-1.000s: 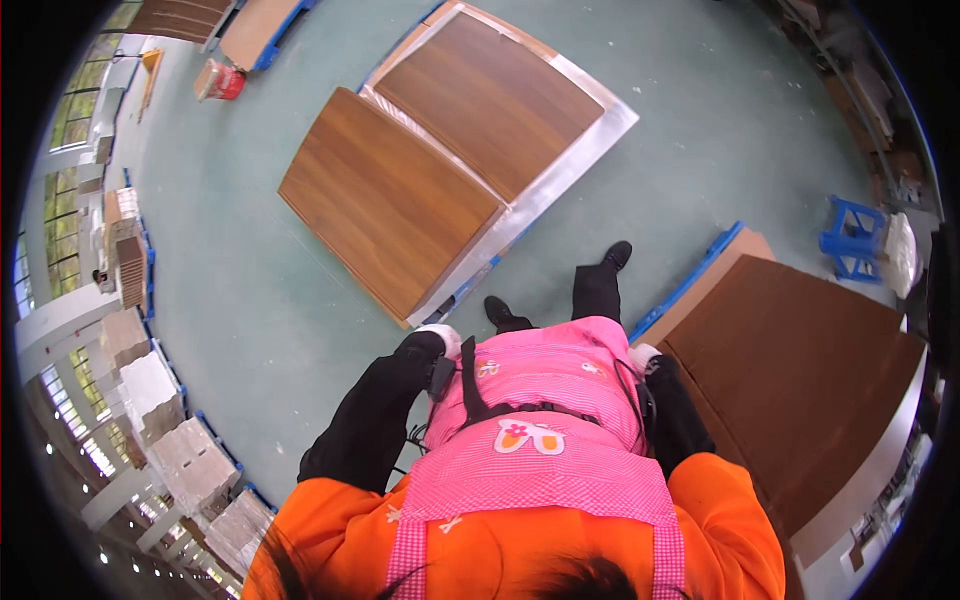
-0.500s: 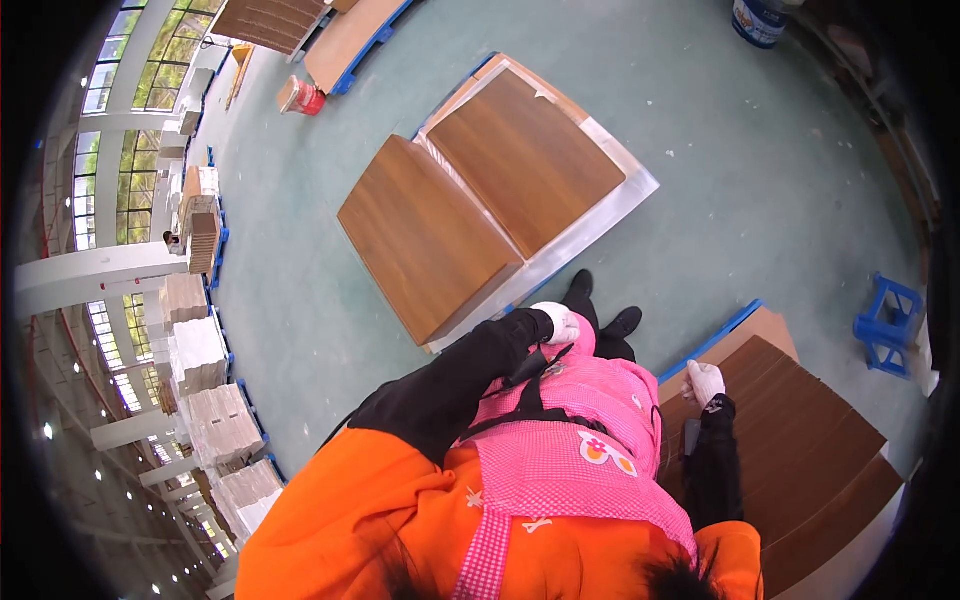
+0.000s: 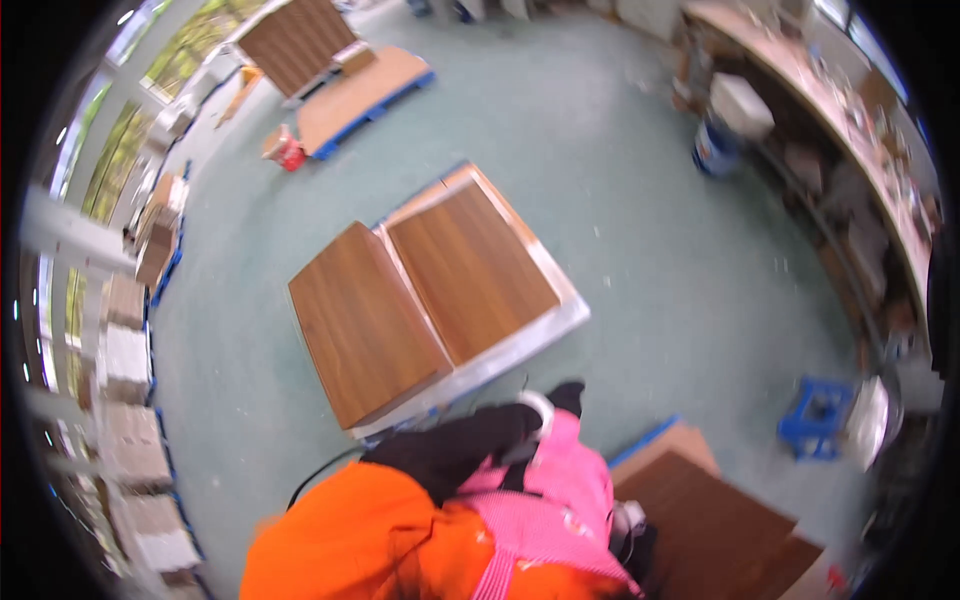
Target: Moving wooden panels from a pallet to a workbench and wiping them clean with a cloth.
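Note:
My left hand (image 3: 540, 406), in a white glove, is in front of my pink checked apron (image 3: 560, 465). It is blurred and its fingers cannot be made out. Low beside my right hip is my right hand (image 3: 628, 518), also gloved in white, near a stack of dark brown panels (image 3: 715, 525). Blur hides its fingers too. Ahead of my feet, two stacks of brown wood-grain panels stand side by side, the left stack (image 3: 365, 325) higher than the right stack (image 3: 475, 270). A thin black cord (image 3: 318, 478) loops by my left arm.
A blue stool (image 3: 815, 418) stands at the right, below a long cluttered workbench (image 3: 850, 130). A blue bucket (image 3: 715, 148) with a white box-like thing on it is further off. Far left are a red bucket (image 3: 288, 152) and a board-topped pallet (image 3: 365, 100). Stacked goods (image 3: 135, 445) line the left.
The view has tilted up and shifted, bringing the workbench into sight. My right hand has come back from over the brown panels to my hip. My left hand stays in front of the apron.

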The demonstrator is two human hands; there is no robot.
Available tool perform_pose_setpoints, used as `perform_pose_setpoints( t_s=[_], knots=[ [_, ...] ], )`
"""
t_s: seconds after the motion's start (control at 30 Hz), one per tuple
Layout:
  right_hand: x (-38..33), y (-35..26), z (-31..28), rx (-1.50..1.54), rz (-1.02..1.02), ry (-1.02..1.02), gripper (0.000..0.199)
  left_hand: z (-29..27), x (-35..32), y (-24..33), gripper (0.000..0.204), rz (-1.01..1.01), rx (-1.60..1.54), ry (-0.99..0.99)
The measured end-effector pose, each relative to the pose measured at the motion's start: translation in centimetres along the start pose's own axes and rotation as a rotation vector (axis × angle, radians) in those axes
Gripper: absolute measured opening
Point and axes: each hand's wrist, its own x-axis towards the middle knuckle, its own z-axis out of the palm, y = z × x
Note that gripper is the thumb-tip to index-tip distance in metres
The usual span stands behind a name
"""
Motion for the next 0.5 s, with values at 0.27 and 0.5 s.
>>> perform_pose_setpoints(
  t_s=[0.27,0.5],
  knots=[
    [12.8,13.2,2.7,-0.548,-0.236,-0.666,0.019,24.7,-17.3,-6.1,0.043,-0.296,-0.645,-0.127],
    [21.3,-10.3,-11.2,0.46,0.516,-0.706,0.038,38.3,-37.8,-4.2,0.047,-0.426,-1.38,0.741]
  ],
)
